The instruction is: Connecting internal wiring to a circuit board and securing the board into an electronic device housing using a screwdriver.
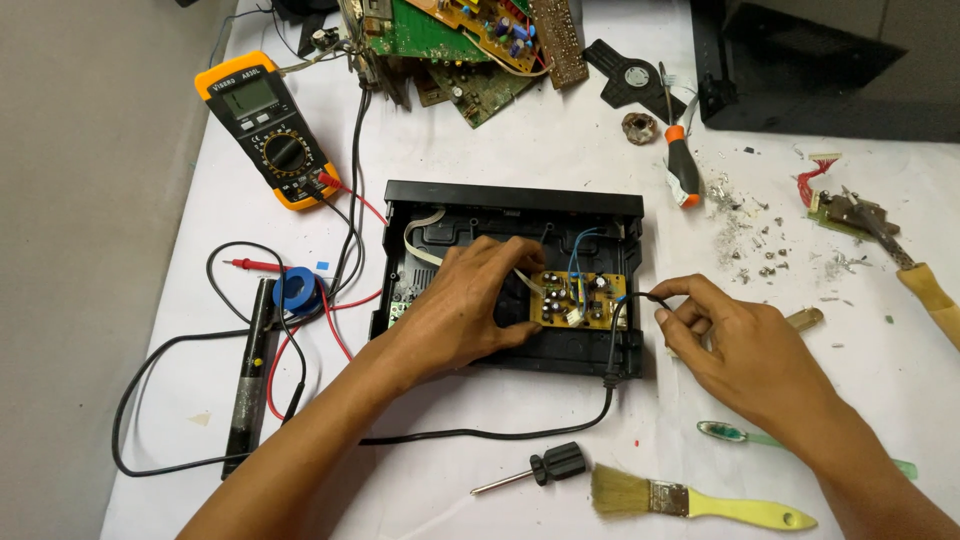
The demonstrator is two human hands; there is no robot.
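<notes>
My left hand (470, 305) covers part of the open black plastic case (510, 205), and the wooden-handled tool (925, 285) runs off the right edge.

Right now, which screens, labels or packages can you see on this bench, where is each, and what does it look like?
Multimeter: upper left of the white table, yellow and black casing, round dial.
Its screen: rectangular, grey-green, at the meter's top end.
Small blue label: lies on the table below the meter, beside the blue tape roll.
No packages or signs in view.
</notes>
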